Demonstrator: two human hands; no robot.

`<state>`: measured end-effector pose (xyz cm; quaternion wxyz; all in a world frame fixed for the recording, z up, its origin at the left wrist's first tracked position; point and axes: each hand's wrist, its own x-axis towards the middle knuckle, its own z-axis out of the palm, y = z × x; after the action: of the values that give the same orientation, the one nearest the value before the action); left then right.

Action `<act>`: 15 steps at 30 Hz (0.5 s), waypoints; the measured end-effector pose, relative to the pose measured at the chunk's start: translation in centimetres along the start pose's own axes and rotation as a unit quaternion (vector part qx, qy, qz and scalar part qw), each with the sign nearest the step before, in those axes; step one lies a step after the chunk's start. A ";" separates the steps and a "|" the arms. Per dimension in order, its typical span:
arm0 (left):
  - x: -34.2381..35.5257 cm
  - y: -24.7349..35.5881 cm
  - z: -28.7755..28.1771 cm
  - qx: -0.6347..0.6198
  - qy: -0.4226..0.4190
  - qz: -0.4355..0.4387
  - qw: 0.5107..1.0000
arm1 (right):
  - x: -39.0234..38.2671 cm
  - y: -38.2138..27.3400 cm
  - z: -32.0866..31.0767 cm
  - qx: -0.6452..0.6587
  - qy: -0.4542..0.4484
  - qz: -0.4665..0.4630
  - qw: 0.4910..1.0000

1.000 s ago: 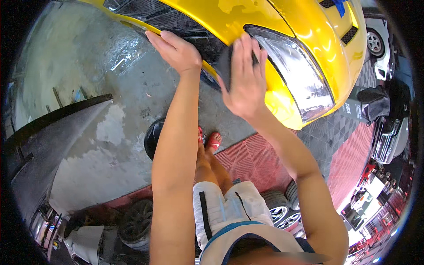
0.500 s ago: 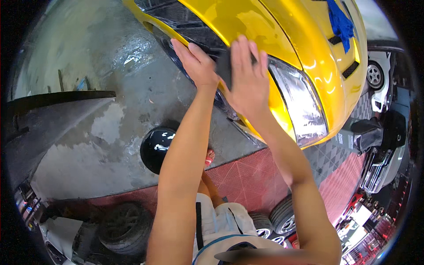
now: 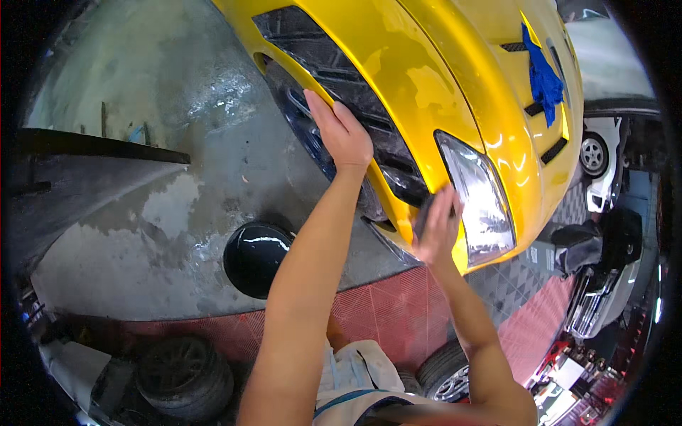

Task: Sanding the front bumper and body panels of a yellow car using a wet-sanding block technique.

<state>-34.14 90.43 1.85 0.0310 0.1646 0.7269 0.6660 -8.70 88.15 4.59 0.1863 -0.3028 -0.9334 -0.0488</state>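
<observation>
The wet-looking front bumper (image 3: 376,50) of a yellow car fills the upper middle, with a black grille opening (image 3: 312,46) and a clear headlight (image 3: 483,202). My left hand (image 3: 342,135) lies at the bumper's lower edge, fingers stretched out, nothing in it. Close to the corner between the grille and the headlight is my right hand (image 3: 440,227), slightly blurred. Its fingers are bent over a dark flat pad (image 3: 424,214) against the yellow paint. Most of the pad is hidden by the hand, so its exact kind does not show.
A round black glossy bucket (image 3: 254,261) stands on the wet concrete floor (image 3: 170,248), left of my left forearm. A blue cloth (image 3: 545,85) lies on the car's hood. Tyres (image 3: 183,376) and red floor tiles (image 3: 383,305) are near me; a dark slab-like object (image 3: 99,156) juts in from the left.
My right hand has moved with the pad down and rightward along the bumper toward the headlight's lower side. My left hand remains at the bumper's lower edge. The view has shifted slightly.
</observation>
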 end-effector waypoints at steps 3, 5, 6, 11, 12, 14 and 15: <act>-0.4 0.6 0.3 -0.013 -0.003 -0.010 1.000 | 1.6 -0.2 -0.5 -0.001 -0.044 0.011 0.999; 0.3 -0.2 -0.7 0.027 -0.002 -0.004 1.000 | 7.3 -3.0 -1.2 0.017 -0.079 0.001 0.997; 0.4 -0.5 -0.7 0.030 0.001 0.008 1.000 | 7.8 -3.0 -1.1 0.003 -0.075 -0.003 0.997; 0.0 -0.3 0.4 0.018 0.003 0.011 1.000 | -8.3 4.6 0.3 0.027 -0.057 0.000 0.998; 0.1 -0.1 0.3 0.016 0.002 0.010 1.000 | -10.1 4.8 0.2 0.002 -0.079 0.015 0.997; 0.1 0.4 0.4 0.004 -0.001 0.005 1.000 | -9.2 3.8 0.2 -0.009 -0.091 0.062 0.994; 0.1 0.6 0.2 0.004 0.001 0.010 1.000 | -6.8 3.4 0.2 0.015 -0.060 0.019 0.998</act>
<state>-34.08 90.72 2.41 0.0228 0.1707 0.7283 0.6633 -1.76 87.22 1.75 0.1357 -0.3203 -0.9375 -0.0125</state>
